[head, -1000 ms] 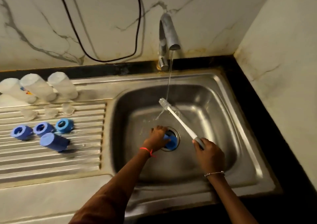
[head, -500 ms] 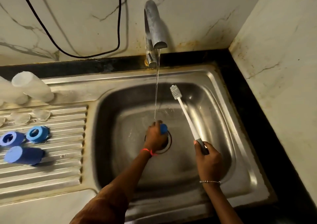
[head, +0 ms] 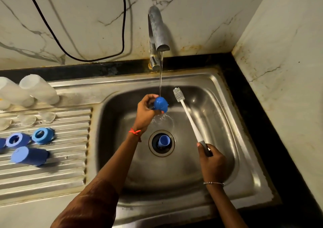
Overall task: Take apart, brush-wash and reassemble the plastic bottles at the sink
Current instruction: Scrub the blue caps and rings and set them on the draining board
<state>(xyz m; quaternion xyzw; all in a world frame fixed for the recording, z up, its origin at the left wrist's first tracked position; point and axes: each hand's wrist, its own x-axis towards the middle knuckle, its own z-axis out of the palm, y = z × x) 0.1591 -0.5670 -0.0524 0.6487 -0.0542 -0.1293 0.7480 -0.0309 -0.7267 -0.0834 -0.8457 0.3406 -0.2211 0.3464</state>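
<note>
We note the left hand (head: 145, 109) gripping a blue bottle part (head: 160, 103) under the tap stream (head: 160, 74) above the sink (head: 227, 116); the right hand (head: 212, 159) clasps the brush (head: 188, 117) by its handle.

1. The blue plastic dome-shaped bottle part (head: 160, 104) is gripped in the left hand (head: 146, 109), under the water stream (head: 160, 74).
2. The blue plastic cup-shaped part (head: 163, 141) sits tilted in the drain opening (head: 152, 151).
3. The white long-handled bottle brush (head: 188, 121) is held by the right hand (head: 212, 161), bristles upward.
4. The translucent white plastic bottle bodies (head: 39, 89), blue plastic rings (head: 42, 135) and blue cylindrical cap (head: 29, 155) lie on the ribbed drainboard (head: 61, 166).
</note>
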